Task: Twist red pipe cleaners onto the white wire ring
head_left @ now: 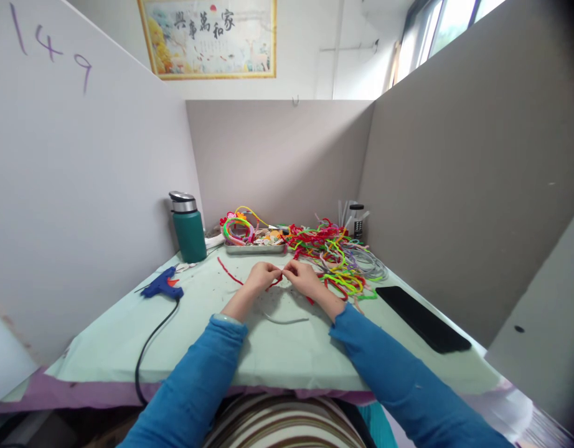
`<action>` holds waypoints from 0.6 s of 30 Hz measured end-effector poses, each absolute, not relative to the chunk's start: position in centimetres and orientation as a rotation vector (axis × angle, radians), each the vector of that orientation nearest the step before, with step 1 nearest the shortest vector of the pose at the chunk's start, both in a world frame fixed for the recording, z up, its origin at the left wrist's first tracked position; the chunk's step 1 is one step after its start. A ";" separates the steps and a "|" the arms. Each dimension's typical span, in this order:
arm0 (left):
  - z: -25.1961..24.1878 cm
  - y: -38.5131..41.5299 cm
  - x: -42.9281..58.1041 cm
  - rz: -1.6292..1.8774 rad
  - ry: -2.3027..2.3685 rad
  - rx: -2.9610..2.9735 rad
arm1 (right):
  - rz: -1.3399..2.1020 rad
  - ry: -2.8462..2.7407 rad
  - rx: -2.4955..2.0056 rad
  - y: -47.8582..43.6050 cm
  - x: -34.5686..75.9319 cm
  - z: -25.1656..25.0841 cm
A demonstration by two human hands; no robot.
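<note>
Near the middle of the table, my left hand [262, 275] and my right hand [302, 276] meet at their fingertips, both pinched on a red pipe cleaner [230, 270]. One end of it sticks out to the left past my left hand, and a bent red part shows between and below the fingers. The exact grip point is partly hidden by the fingers. Just below my hands, a grey pipe cleaner [287, 322] lies on the pale green tablecloth [296, 361].
A blue glue gun [163, 284] with a black cable lies left, by a green bottle [189, 230]. Behind my hands stand a metal tray [255, 249] of small pieces and a tangled pile of colourful pipe cleaners [322, 244]. A black phone-like slab [422, 318] lies right. Grey partitions enclose the table.
</note>
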State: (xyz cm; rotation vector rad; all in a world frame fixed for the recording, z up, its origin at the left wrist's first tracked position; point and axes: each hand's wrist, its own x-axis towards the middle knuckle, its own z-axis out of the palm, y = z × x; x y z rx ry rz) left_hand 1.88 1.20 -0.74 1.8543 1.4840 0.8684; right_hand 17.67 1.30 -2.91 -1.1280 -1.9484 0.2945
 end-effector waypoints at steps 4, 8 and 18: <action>-0.7 1.2 1.9 0.849 1.483 1.838 | 0.305 -1.948 -1.127 1.1 17.6 -2.7; -0.8 1.3 1.9 0.833 1.472 1.826 | 0.303 -1.952 -1.112 1.1 17.6 -2.7; -1.3 1.9 1.8 0.798 1.450 1.852 | 0.277 -1.992 -1.047 1.3 17.7 -2.9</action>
